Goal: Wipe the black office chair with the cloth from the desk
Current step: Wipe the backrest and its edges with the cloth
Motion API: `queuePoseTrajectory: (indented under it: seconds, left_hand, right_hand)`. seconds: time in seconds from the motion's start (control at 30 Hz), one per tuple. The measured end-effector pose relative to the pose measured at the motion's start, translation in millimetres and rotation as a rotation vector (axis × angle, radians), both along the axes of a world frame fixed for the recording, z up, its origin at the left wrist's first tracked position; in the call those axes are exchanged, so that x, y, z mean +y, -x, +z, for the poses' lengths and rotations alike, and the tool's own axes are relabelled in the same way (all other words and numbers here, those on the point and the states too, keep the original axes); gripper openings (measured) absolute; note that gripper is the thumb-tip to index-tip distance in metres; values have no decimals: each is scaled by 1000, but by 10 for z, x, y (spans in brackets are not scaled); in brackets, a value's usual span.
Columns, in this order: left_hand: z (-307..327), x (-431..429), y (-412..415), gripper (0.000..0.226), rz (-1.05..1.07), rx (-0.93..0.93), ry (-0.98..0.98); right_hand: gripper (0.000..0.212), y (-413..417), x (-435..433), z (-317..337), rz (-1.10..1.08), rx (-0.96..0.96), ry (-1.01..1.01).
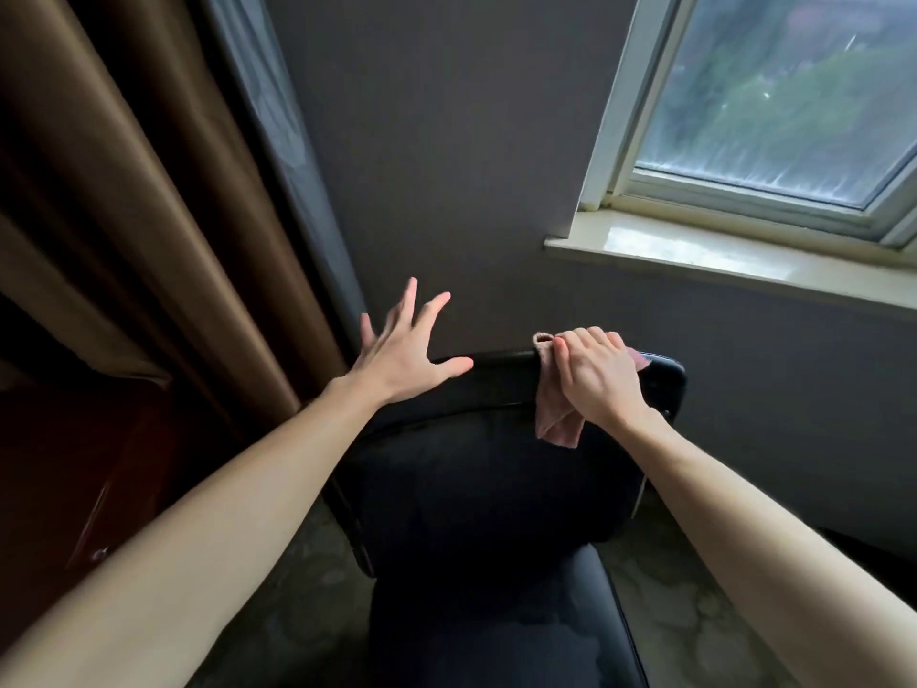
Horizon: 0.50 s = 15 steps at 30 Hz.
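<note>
The black office chair (476, 489) faces me, its backrest upright and its seat at the bottom middle of the view. My right hand (598, 377) presses a pink cloth (558, 419) onto the top right edge of the backrest; part of the cloth hangs down the front. My left hand (402, 350) hovers at the top left corner of the backrest with fingers spread and nothing in it; whether the thumb touches the top edge I cannot tell.
Brown curtains (149, 216) hang at the left, with dark wooden furniture (74, 464) below them. A grey wall (446, 141) stands right behind the chair. A window (774, 91) with a white sill (719, 255) is at the upper right. Patterned carpet (694, 613) lies beside the chair.
</note>
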<state>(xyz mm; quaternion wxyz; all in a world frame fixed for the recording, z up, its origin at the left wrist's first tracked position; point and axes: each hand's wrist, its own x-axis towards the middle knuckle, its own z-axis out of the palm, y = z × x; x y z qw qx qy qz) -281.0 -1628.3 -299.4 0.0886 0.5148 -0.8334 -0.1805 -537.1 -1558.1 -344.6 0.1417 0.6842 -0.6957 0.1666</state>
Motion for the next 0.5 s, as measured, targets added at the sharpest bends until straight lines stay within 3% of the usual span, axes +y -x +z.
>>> queuePoseTrajectory:
  seconds: [0.13, 0.27, 0.5]
  left_hand:
    - [-72, -63, 393, 101, -25, -110, 23]
    - [-186, -99, 373, 104, 0, -184, 13]
    - [-223, -161, 228, 111, 79, -177, -19]
  right_hand:
    - [51, 542, 193, -44, -176, -71, -77]
    - [46, 225, 8, -30, -248, -67, -52]
    - [34, -480, -188, -61, -96, -61, 72]
